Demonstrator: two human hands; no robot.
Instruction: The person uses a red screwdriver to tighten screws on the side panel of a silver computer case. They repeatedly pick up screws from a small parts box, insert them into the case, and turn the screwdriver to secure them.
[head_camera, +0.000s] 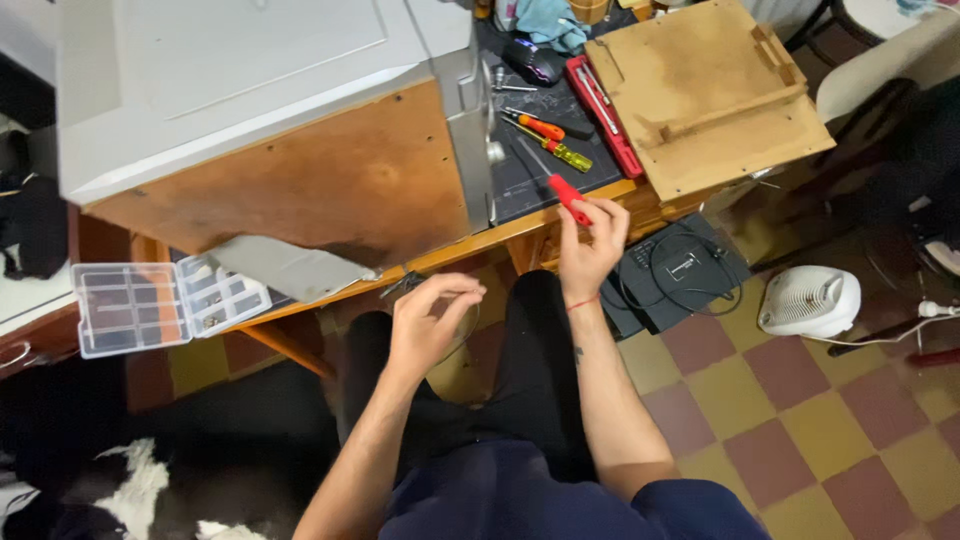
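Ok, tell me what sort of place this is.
Probably a home workshop or repair corner: screwdrivers lie on a dark mat on a wooden bench, beside a clear parts box, over a checkered tile floor.

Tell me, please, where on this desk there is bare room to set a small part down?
The dark mat is bare between the grey appliance and the red-handled screwdriver held by the right hand. The wooden board has an open top. It is crowded around the orange screwdriver and yellow screwdriver.
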